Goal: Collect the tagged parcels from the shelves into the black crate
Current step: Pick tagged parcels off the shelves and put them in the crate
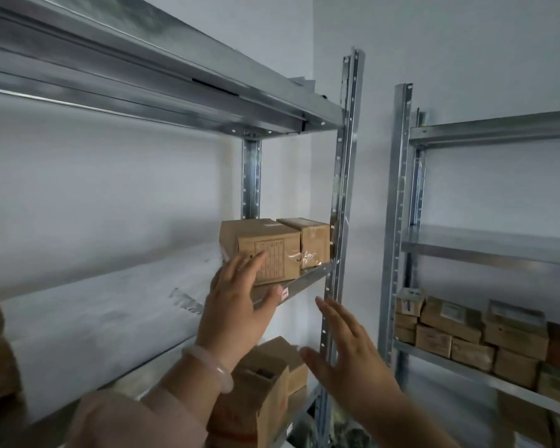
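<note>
— Where's the parcel?
— A box sits at the right end of the shelf, with a second box against it at 3 o'clock.
— The hands?
— The left hand is at the box's 7 o'clock. Its fingers are straight and spread, tips over the front face. Blur hides whether they touch. The right hand, at 4 o'clock from the left, has its fingers straight and apart. It holds nothing and is in front of the post.
— Labels?
— There's a printed grid on the box, unreadable. A red-and-white tag on the shelf edge is too small to read.
— Below?
— An open carton, its contents dark. More boxes sit on the rack at 3 o'clock, blurred and cut off.
</note>
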Demonstrator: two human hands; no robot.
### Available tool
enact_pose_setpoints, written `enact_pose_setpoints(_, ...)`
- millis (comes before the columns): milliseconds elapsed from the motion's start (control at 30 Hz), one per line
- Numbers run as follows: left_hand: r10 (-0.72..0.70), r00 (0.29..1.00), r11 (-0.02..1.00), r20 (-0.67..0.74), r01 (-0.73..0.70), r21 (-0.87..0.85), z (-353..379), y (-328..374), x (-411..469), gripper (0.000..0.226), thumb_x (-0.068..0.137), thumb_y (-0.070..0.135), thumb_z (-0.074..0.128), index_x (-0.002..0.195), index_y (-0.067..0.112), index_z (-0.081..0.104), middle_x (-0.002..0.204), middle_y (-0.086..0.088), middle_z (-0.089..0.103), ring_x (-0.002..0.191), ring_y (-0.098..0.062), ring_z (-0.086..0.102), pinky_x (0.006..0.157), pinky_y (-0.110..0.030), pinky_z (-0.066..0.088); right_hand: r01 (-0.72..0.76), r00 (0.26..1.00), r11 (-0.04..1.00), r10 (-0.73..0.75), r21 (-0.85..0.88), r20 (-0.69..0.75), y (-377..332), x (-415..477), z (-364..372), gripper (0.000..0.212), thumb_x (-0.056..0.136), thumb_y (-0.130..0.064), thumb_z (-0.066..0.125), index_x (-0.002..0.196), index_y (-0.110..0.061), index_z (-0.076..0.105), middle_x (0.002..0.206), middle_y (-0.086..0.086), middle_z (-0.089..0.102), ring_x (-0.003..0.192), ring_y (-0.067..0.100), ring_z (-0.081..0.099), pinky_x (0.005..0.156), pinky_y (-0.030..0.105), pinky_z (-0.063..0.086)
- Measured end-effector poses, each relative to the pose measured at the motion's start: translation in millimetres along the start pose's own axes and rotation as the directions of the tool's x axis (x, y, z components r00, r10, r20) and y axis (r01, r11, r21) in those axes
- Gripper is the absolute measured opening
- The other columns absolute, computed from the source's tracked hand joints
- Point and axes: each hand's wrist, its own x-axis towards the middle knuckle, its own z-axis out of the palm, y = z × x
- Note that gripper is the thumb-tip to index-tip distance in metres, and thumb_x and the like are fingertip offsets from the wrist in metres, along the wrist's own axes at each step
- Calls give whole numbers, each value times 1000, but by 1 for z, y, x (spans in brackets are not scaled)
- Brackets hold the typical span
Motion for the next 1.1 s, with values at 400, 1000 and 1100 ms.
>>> enact_pose_setpoints(400,-350,934,936,-65,347,-62,44,-27,91,60,86,59,53,140,50,28,150,13,21,140,-23,27,113,-46,33,42,999,837,-40,545,-16,57,180,21,62,89,-52,55,144,-44,29,146,-10,41,133,14,41,108,41,39)
enact_pose_setpoints(1000,-445,673,886,-591,427,-182,64,-4,75,58,70,67,50,108,23,62,115,-6,56,108,-22,50,92,-23,42,224,955,348,-263,910,-134,60,221,46,25,97,-22,49,110,-37,64,120,-11,61,112,0,55,94,15,45)
enact_pose_setpoints(1100,-416,591,903,-691,359,-236,65,6,67,47,75,55,57,102,18,65,113,-10,58,109,-23,52,93,-24,43,224,952,273,-268,936,-149,52,225,42,25,89,-29,61,109,-44,63,116,-21,61,109,-1,57,87,13,49)
